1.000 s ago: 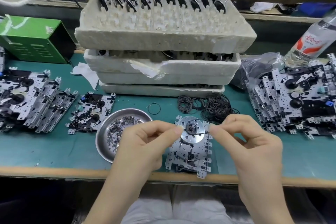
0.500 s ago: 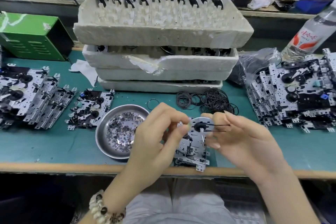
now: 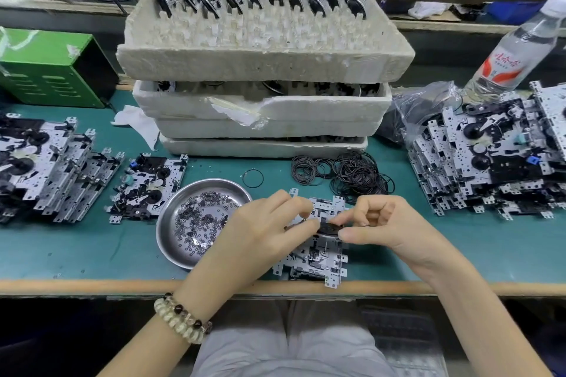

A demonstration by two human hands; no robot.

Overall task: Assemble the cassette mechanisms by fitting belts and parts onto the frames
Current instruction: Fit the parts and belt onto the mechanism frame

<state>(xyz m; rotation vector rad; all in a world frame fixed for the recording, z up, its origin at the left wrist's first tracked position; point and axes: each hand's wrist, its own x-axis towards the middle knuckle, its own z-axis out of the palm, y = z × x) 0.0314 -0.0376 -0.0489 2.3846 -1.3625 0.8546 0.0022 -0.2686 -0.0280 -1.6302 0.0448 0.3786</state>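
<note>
A metal cassette frame [image 3: 318,257] lies near the table's front edge. Over it my left hand [image 3: 263,236] and my right hand [image 3: 386,226] meet at a round flywheel [image 3: 329,228] with a dark face, tilted above the frame. My right thumb and forefinger pinch the flywheel's rim. My left fingertips pinch at its left side, where a thin black belt seems to run; the belt is hard to make out. A heap of loose black belts [image 3: 346,174] lies behind the frame, and one single belt ring [image 3: 253,177] lies apart to its left.
A steel bowl [image 3: 171,217] with several small washers stands left of the frame. Stacked foam trays [image 3: 263,58] holding flywheels fill the back. Piles of mechanisms [image 3: 46,162] sit left, more [image 3: 496,156] right, with a plastic bottle [image 3: 517,49] and a green box [image 3: 52,67].
The flywheel, held flat and facing up over the frame before, is now tilted with its dark side showing. Both hands have drawn closer together and lower over the frame.
</note>
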